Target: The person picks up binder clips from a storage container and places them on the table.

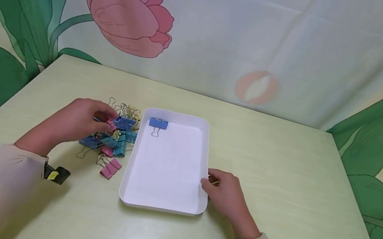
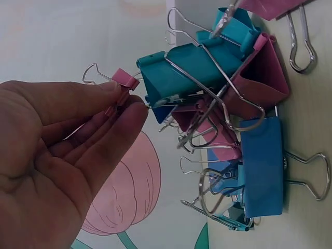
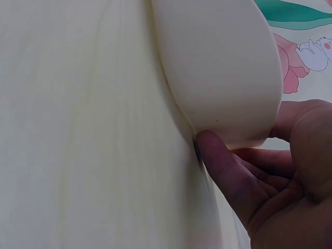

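My left hand (image 1: 79, 121) is over a heap of binder clips, pinching a small pink binder clip (image 2: 125, 78) between thumb and fingertips. In the left wrist view, a large teal binder clip (image 2: 187, 67) and a blue binder clip (image 2: 262, 168) of the heap lie just beyond the fingertips. A white tray (image 1: 167, 170) lies right of the heap. My right hand (image 1: 226, 193) holds the tray's right side, thumb at the rim; in the right wrist view, a finger reaches low on its outer wall. One blue binder clip (image 1: 158, 123) lies inside, near the far left corner.
A pink binder clip (image 1: 110, 168) lies at the near edge of the heap, beside the tray's left wall. The pale table (image 1: 281, 172) ends at the back against a hanging cloth (image 1: 220, 35) printed with flowers and leaves.
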The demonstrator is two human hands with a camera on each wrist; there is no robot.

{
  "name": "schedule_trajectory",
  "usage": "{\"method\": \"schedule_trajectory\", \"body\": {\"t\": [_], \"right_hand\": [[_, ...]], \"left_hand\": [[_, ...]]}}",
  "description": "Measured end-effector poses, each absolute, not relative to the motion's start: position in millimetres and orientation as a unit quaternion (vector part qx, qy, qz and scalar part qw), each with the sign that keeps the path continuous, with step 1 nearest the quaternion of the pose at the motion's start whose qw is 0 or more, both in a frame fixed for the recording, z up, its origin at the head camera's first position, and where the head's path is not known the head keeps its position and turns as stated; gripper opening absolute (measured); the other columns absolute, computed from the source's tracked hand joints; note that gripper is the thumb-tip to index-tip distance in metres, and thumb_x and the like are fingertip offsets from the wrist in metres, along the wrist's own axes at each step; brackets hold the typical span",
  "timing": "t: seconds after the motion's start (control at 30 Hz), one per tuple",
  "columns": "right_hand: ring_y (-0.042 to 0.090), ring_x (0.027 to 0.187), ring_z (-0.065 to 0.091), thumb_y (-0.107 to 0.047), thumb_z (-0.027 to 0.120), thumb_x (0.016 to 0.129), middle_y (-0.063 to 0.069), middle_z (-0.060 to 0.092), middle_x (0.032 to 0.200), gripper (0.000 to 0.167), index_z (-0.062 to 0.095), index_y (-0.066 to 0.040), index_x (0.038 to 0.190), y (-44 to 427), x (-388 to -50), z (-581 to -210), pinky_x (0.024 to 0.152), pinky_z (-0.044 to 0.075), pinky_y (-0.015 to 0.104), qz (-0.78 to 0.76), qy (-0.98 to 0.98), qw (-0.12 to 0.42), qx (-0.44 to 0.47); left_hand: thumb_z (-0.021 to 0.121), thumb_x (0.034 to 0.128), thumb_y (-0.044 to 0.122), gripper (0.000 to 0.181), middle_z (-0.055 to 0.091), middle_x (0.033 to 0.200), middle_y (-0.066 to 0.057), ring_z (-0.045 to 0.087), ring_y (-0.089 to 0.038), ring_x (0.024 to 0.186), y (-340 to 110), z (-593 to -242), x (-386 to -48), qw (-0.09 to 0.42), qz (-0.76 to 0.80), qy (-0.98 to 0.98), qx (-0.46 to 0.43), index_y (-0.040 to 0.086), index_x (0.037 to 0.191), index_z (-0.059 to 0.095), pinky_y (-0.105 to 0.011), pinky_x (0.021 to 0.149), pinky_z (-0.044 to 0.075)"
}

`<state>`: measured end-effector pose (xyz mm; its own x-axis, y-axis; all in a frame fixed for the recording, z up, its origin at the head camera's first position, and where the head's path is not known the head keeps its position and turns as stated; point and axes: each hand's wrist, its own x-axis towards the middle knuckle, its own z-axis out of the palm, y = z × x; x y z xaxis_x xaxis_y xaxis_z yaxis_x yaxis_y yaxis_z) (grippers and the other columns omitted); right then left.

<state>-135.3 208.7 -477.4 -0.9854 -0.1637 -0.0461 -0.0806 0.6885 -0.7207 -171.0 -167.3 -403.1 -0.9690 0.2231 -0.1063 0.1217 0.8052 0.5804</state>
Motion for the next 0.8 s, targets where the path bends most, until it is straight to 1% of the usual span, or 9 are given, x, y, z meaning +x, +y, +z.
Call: {"method": "schedule_trajectory", "body": {"t": [0.23,0.4,0.63,0.8], "right_hand": [[0.011,0.072,0.063,-0.017,0.063,0.088,0.000,0.069,0.084,0.027,0.071,-0.011,0.113,208.3,-135.7,-477.4,0.059,0.051,0.025,-0.388,0.918,0.052,-0.068],[0.011,0.075,0.064,-0.016,0.063,0.089,0.001,0.069,0.085,0.027,0.071,-0.010,0.114,208.5,-135.8,-477.8,0.060,0.052,0.023,-0.384,0.919,0.051,-0.068],[0.013,0.076,0.065,-0.014,0.063,0.089,0.003,0.070,0.086,0.028,0.070,-0.009,0.115,208.4,-135.4,-477.5,0.061,0.052,0.024,-0.383,0.920,0.049,-0.069],[0.012,0.075,0.065,-0.014,0.064,0.089,0.003,0.070,0.086,0.027,0.071,-0.009,0.114,208.4,-135.5,-477.9,0.060,0.052,0.023,-0.384,0.919,0.048,-0.071]], "left_hand": [[0.063,0.0935,0.016,0.034,0.066,0.115,-0.015,0.062,-0.029,0.104,-170.6,-409.8,-172.6,0.080,0.283,0.951,0.098,0.005,0.126,0.061,-0.046,0.087,0.055],[0.063,0.0936,0.018,0.034,0.066,0.115,-0.014,0.062,-0.030,0.106,-171.2,-411.5,-172.6,0.078,0.278,0.952,0.103,0.006,0.125,0.062,-0.047,0.087,0.055],[0.063,0.0935,0.023,0.037,0.062,0.121,-0.017,0.060,-0.035,0.108,-166.7,-408.8,-171.2,0.075,0.264,0.956,0.099,0.007,0.127,0.061,-0.050,0.089,0.054],[0.064,0.0928,0.027,0.041,0.059,0.128,-0.019,0.056,-0.038,0.117,-159.9,-405.0,-169.5,0.062,0.260,0.958,0.109,0.006,0.128,0.060,-0.056,0.097,0.048]]}}
